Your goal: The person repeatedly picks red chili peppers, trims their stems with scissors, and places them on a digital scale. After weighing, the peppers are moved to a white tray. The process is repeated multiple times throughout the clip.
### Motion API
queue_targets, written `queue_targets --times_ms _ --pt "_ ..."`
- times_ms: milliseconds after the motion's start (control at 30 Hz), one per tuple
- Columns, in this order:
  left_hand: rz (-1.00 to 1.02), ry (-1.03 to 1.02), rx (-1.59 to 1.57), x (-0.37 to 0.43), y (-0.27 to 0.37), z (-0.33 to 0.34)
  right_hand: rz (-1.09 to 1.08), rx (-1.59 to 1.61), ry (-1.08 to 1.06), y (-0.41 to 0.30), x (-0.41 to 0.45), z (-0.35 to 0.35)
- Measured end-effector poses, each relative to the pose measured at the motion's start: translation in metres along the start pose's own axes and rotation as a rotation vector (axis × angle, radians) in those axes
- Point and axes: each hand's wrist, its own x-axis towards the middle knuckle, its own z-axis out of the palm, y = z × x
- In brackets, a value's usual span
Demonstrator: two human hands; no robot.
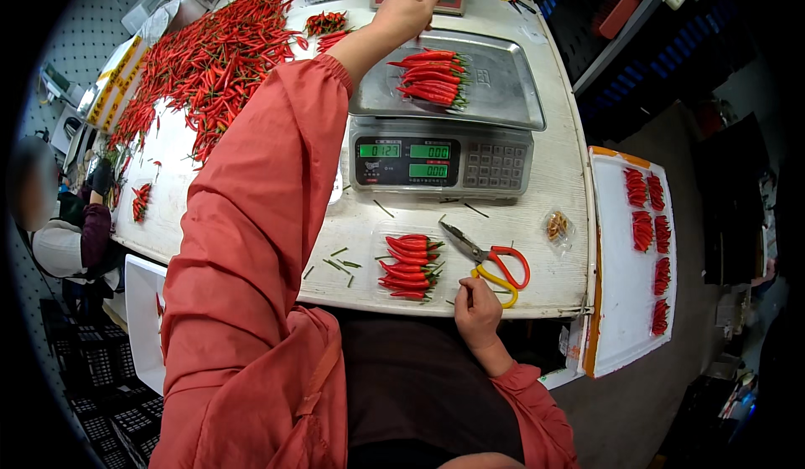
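My left hand [407, 8] reaches over the far edge of a digital scale's steel pan [503, 91], its fingers bent; whether it holds anything is hidden. A row of red chili peppers [434, 77] lies on that pan, stems to the right. Below the pan, the scale's front panel [405, 162] shows lit green digits. My right hand [478, 308] is curled into a loose fist at the table's near edge, beside the yellow handle of the scissors [481, 256]. To the left of the scissors, more chili peppers [410, 266] are lined up in a clear plastic tray [385, 230].
A large heap of red chilies [220, 60] covers the table's far left. Behind the pan stands a second scale [449, 0]. Cut green stems [339, 264] litter the tabletop [352, 220]. At right, a white foam box lid [619, 293] bears several chili packs. Another person [69, 242] is at left.
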Motion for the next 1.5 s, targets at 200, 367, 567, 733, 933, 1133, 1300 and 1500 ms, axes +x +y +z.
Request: queue_targets --times_ms 200,367,567,733,933,1133,1300,1500 --pt "0.276 -0.119 0.441 -0.002 -0.012 0.022 -0.003 -0.008 -0.003 0.0 0.0 0.0" --pt "0.137 -0.447 0.642 0.006 -0.021 0.037 0.006 -0.02 -0.017 -0.001 0.0 -0.001" --pt "0.196 -0.41 0.672 0.007 -0.029 0.041 -0.021 -0.023 0.002 -0.002 0.001 0.0" --pt "0.334 -0.177 0.557 -0.002 -0.011 0.015 -0.015 -0.055 -0.021 -0.001 0.0 -0.001" --pt "-0.008 -0.305 0.192 -0.053 0.016 -0.037 0.0 -0.035 -0.005 0.0 -0.001 0.002" --pt "-0.069 -0.383 -0.042 -0.177 0.02 -0.067 -0.013 -0.026 0.006 -0.001 -0.002 0.003" --pt "-0.26 -0.381 -0.074 -0.255 0.011 -0.065 -0.037 -0.05 0.015 -0.001 -0.001 0.004" --pt "-0.197 -0.402 -0.122 -0.314 0.016 -0.031 -0.057 -0.081 0.023 0.003 -0.005 0.006"
